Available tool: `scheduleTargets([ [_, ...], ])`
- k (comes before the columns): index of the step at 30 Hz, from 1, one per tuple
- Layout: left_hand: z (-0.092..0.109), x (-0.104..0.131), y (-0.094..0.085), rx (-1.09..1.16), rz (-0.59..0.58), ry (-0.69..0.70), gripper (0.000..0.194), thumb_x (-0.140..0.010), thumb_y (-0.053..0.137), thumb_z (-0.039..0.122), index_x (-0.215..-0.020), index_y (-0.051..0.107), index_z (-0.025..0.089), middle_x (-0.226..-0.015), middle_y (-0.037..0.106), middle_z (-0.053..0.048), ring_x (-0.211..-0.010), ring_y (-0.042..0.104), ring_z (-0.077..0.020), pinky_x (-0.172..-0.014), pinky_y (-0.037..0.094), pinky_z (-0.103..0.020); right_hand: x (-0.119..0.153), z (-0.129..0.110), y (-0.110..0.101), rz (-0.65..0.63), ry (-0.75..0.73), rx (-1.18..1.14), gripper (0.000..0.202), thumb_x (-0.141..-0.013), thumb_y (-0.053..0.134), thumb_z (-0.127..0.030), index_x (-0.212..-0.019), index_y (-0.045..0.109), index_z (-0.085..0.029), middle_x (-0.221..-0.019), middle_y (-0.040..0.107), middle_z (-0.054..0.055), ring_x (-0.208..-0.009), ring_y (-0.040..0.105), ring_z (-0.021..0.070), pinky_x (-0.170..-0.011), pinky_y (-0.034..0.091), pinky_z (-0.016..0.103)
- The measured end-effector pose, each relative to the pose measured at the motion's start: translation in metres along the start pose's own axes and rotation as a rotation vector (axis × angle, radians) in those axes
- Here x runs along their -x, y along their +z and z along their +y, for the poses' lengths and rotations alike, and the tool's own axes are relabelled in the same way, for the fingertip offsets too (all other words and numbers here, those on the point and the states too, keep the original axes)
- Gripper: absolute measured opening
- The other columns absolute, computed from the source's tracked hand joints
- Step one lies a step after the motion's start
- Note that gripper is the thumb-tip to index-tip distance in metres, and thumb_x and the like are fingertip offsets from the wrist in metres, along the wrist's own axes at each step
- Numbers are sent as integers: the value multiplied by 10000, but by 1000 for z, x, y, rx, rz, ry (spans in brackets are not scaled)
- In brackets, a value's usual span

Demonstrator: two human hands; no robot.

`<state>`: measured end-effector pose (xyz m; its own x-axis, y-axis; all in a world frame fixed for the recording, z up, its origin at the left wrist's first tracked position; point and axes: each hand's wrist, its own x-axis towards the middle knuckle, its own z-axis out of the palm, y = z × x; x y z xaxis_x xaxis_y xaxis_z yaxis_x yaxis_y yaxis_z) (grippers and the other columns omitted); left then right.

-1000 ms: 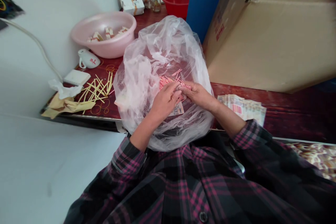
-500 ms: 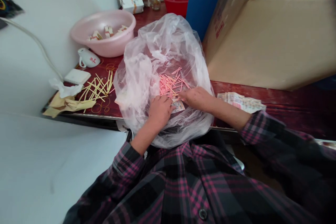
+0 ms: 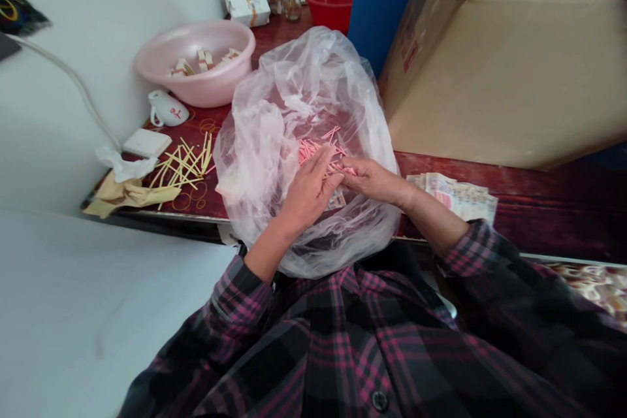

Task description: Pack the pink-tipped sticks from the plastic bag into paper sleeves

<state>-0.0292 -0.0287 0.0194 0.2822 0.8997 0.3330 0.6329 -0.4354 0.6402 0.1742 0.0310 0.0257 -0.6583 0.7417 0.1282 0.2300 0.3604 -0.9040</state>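
Observation:
A clear plastic bag (image 3: 245,144) lies opened out in front of me, with a pile of thin pink sticks (image 3: 308,149) in its middle. My left hand (image 3: 308,191) reaches over the pile, fingers stretched out flat and thumb pointing to the right hand. Opposite it, my right hand (image 3: 375,179) has its fingers curled together at the pile's right side, with pink stick ends showing at the fingertips. Below the hands lies a small printed paper (image 3: 336,200), partly covered by them. How many sticks are held is hidden.
Left of the bag lie yellow sticks (image 3: 181,166), rubber bands (image 3: 197,192), crumpled brown paper (image 3: 130,192) and a white mug (image 3: 169,110). A pink basin (image 3: 220,88) holds small bundles. At right stand a large cardboard box (image 3: 514,78) and fanned printed papers (image 3: 458,198).
My left hand has moved up and forward over the pink sticks, its fingers straightening. My right hand has shifted slightly and now meets the left thumb.

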Motion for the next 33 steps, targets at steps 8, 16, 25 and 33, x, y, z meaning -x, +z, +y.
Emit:
scheduleTargets([
  [8, 9, 3, 3, 15, -38, -31, 601, -1140, 459, 486, -1643, 479, 158, -1680, 558, -201, -1569, 527, -304, -1310, 420, -498, -6, 4, 7, 99, 36, 10, 589, -953, 622, -761, -698, 574, -232, -703, 593, -1, -721, 521, 168, -711, 441, 311],
  [16, 3, 22, -1, -506, -230, -211, 150, -1014, 692, 271, -1046, 809, 182, -1145, 753, -167, -1196, 662, -382, -1052, 514, -544, 1, 5, -3, 114, 150, -174, 642, -906, 631, -843, -900, 701, -204, -775, 679, 27, -684, 570, 168, -659, 461, 305],
  [25, -8, 14, 5, -472, -178, -209, 203, -1022, 598, 192, -916, 771, 188, -1006, 746, -135, -1077, 673, -333, -975, 499, -494, -12, 23, -2, 288, 121, 312, 440, -1011, 572, -574, -725, 604, -242, -711, 626, 41, -710, 522, 201, -733, 417, 349],
  [33, 0, 20, -8, -401, 50, -168, 256, -1067, 558, 274, -892, 734, 214, -1005, 738, -111, -1067, 659, -307, -1035, 492, -487, 8, -3, 7, 205, 237, -79, 696, -885, 593, -918, -699, 543, -249, -595, 407, -32, -611, 385, 154, -570, 311, 320],
])
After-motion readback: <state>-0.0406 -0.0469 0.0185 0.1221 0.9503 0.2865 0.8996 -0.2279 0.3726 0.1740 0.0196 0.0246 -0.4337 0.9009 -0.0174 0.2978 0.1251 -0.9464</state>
